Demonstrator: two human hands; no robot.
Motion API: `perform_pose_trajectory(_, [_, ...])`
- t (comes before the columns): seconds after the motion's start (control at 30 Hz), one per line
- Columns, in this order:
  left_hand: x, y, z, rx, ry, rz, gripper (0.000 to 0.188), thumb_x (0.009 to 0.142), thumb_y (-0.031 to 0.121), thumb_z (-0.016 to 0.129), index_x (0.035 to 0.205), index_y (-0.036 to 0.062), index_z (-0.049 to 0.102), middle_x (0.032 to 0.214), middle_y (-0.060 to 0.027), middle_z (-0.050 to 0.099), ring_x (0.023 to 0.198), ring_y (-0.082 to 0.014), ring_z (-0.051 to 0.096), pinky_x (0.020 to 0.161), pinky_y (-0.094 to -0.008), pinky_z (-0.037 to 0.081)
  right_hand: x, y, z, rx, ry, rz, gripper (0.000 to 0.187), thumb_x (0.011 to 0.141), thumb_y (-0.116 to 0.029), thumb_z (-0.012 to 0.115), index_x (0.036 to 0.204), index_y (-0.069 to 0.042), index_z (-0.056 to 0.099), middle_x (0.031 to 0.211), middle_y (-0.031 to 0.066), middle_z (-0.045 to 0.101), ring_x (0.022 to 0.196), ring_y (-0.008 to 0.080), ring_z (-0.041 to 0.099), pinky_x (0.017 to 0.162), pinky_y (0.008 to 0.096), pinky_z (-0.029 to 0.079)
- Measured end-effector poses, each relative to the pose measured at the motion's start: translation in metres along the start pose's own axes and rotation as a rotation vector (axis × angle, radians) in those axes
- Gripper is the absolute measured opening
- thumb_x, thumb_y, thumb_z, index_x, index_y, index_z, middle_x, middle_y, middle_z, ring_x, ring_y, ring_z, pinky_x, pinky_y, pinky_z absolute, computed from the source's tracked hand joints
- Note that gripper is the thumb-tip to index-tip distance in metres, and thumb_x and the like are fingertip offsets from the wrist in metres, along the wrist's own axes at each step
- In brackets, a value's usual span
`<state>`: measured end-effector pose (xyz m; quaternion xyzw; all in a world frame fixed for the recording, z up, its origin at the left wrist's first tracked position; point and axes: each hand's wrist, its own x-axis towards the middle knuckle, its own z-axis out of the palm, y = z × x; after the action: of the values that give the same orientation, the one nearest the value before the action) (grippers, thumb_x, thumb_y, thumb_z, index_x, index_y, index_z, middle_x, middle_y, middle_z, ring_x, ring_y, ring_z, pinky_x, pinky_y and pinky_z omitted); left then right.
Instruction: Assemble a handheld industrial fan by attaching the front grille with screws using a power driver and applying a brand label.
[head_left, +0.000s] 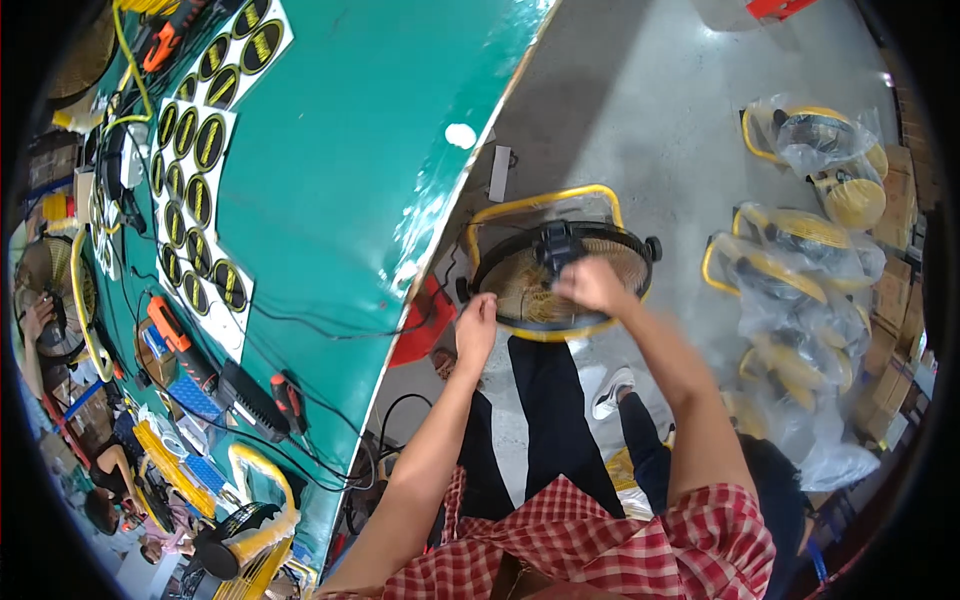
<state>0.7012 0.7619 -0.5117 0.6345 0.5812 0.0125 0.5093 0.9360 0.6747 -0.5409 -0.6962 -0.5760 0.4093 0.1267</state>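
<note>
A round floor fan [525, 290] with a yellow tube stand [545, 200] and a wire grille is in front of me, above my legs. Its black motor housing [558, 247] sits at the middle of the grille. My right hand [592, 285] is closed at the lower end of the housing, slightly blurred; what its fingers hold is hidden. My left hand [477, 325] is closed beside the fan's left rim, its fingertips pinched together. Anything between them is too small to make out.
Left of me is a green-topped table [340, 130] with sticker sheets [190, 200], an orange electric screwdriver [168, 322], a red-handled tool [287, 400] and black cables. Bagged fans [800, 260] and cartons [893, 290] stand on the right. A red bin [425, 325] is by the table edge. Another person's shoe [613, 392] is close.
</note>
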Motion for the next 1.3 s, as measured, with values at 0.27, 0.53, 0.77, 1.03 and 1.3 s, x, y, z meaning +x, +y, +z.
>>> perform_pose_trajectory(0.27, [0.054, 0.041, 0.086, 0.365, -0.326, -0.167, 0.038, 0.086, 0.035, 0.048, 0.089, 0.0005, 0.064, 0.091, -0.0248, 0.060, 0.091, -0.0396, 0.058, 0.079, -0.0451, 0.045, -0.124, -0.103, -0.056, 0.087, 0.315, -0.244, 0.018, 0.066, -0.021, 0.070, 0.067, -0.010, 0.056, 0.057, 0.0042, 0.050, 0.051, 0.0232, 0.053, 0.045, 0.0343, 0.042])
perform_pose_trajectory(0.53, [0.002, 0.091, 0.107, 0.484, -0.371, -0.339, 0.038, 0.079, 0.036, 0.060, 0.093, 0.0015, 0.065, 0.102, -0.0202, 0.061, 0.098, -0.0330, 0.059, 0.082, -0.0400, 0.047, -0.197, -0.152, -0.131, 0.000, 0.391, -0.155, 0.018, 0.067, -0.021, 0.071, 0.077, -0.009, 0.063, 0.055, 0.0041, 0.049, 0.049, 0.0218, 0.054, 0.043, 0.0333, 0.043])
perform_pose_trajectory(0.77, [0.028, 0.104, 0.032, 0.326, 0.224, -0.170, 0.024, 0.085, 0.025, 0.052, 0.086, 0.0024, 0.061, 0.088, -0.0192, 0.064, 0.076, -0.0286, 0.066, 0.067, -0.0388, 0.051, -0.226, -0.178, -0.158, 0.096, 0.516, -0.038, 0.019, 0.070, -0.026, 0.071, 0.077, -0.008, 0.067, 0.067, 0.0099, 0.063, 0.058, 0.0270, 0.061, 0.052, 0.0350, 0.049])
perform_pose_trajectory(1.03, [-0.084, 0.178, -0.109, -0.531, -0.179, 0.118, 0.012, 0.091, 0.014, 0.048, 0.093, 0.0032, 0.051, 0.074, -0.0036, 0.052, 0.066, -0.0120, 0.053, 0.062, -0.0284, 0.048, -0.108, -0.047, -0.150, 0.312, 0.598, 0.400, 0.024, 0.078, -0.028, 0.064, 0.079, -0.004, 0.067, 0.067, 0.0190, 0.060, 0.061, 0.0275, 0.061, 0.061, 0.0350, 0.046])
perform_pose_trajectory(1.3, [-0.178, 0.102, -0.118, -0.487, -0.183, -0.231, 0.020, 0.086, 0.015, 0.060, 0.101, 0.0021, 0.056, 0.086, -0.0022, 0.057, 0.078, -0.0091, 0.055, 0.074, -0.0239, 0.046, 0.064, 0.097, -0.108, 0.739, 0.746, 0.481, 0.027, 0.079, -0.023, 0.066, 0.088, 0.002, 0.068, 0.071, 0.0122, 0.066, 0.061, 0.0181, 0.060, 0.062, 0.0328, 0.046])
